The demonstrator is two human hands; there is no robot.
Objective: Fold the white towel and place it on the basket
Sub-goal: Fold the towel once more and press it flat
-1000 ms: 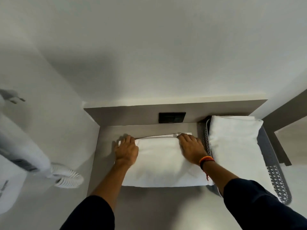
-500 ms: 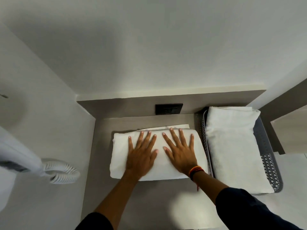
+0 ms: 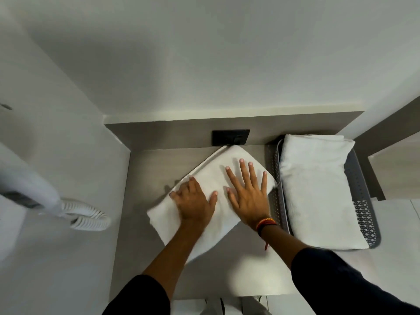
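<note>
A folded white towel (image 3: 213,176) lies askew on the grey counter (image 3: 147,178), its far corner near the wall socket and its right corner touching the basket. My left hand (image 3: 193,202) presses on the towel's left edge with the fingers curled over it. My right hand (image 3: 247,192) lies flat on the towel with fingers spread. The grey perforated basket (image 3: 361,214) stands to the right and holds another folded white towel (image 3: 316,189).
A black wall socket (image 3: 230,137) sits on the back panel just behind the towel. A white hair dryer with a coiled cord (image 3: 88,217) hangs on the left wall. Side walls close in the counter on the left.
The towel has turned from lying square to lying diagonally, its right end swung toward the back. My left hand has shifted from flat on top to the towel's left edge.
</note>
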